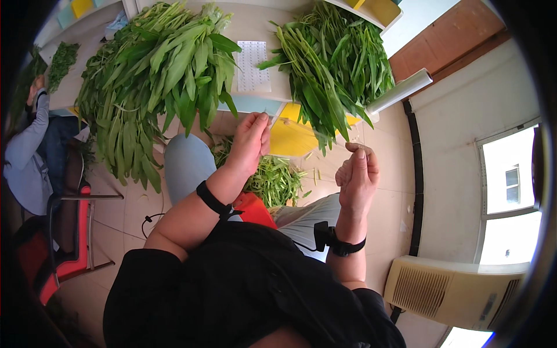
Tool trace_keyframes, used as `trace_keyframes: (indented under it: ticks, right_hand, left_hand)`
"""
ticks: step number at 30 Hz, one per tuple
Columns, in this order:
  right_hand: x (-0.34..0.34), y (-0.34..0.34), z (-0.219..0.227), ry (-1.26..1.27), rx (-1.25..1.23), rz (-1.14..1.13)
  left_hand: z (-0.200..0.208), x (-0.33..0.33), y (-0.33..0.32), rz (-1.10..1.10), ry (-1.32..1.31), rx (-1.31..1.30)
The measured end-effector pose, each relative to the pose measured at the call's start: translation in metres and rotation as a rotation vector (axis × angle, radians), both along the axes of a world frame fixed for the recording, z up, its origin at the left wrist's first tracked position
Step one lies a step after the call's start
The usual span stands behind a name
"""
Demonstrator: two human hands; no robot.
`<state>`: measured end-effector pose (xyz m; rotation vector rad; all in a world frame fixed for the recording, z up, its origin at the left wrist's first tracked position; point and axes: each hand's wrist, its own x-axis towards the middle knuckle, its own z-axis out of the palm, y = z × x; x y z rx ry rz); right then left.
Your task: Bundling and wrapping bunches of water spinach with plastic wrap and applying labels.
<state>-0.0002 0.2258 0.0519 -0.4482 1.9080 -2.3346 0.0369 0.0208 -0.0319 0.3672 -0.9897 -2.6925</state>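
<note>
Nearest: left hand (249,142) up over the knees, thumb and fingertips pressed together, pinching what looks like one end of a thin clear strip (304,127); right hand (358,174) level with it, fingers curled, thumb against the index finger. The strip seems to run toward it, but it's too faint to confirm the right-hand grip or tell film from tape. Neither hand touches any greens. Black strap (213,199) on the left wrist, another strap (344,245) on the right. Below the hands, between the knees, a heap of cut stem pieces (272,178), so some cutting looks done. Just beyond, on the worktop (246,23), two big piles: left leafy greens (168,69), leaves hanging well over the front edge, and right leafy greens (333,64), also drooping over it. Something clear and shiny shows at the left pile's stem end; can't tell if it's wrapped. No strip visible around the right pile, so judging by that, most of that side looks left to do. No finished count possible. Printed sheet (253,66) lies between the piles; pale tube (400,93) just beside the right one. Farther left, a smaller green bunch (62,65) on the worktop, and a co-worker's sleeve (29,139) near it.
</note>
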Motion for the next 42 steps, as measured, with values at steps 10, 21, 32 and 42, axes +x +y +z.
trace_keyframes:
  ticks: [10,21,32,42]
  right_hand:
    - [-0.003,0.005,0.012,0.092,0.010,-0.068]
    - [-0.002,0.003,0.018,0.058,-0.014,0.002]
    - [-0.004,0.013,0.013,0.028,0.008,-0.044]
    - [-0.004,0.013,0.009,0.037,0.046,-0.109]
  left_hand:
    - [-0.010,0.000,-0.015,0.135,-0.029,-0.097]
    - [-0.006,0.012,-0.017,-0.477,-0.050,0.013]
    - [-0.006,0.010,-0.016,-0.317,0.092,-0.036]
    - [-0.001,0.006,-0.007,0.047,-0.015,-0.270]
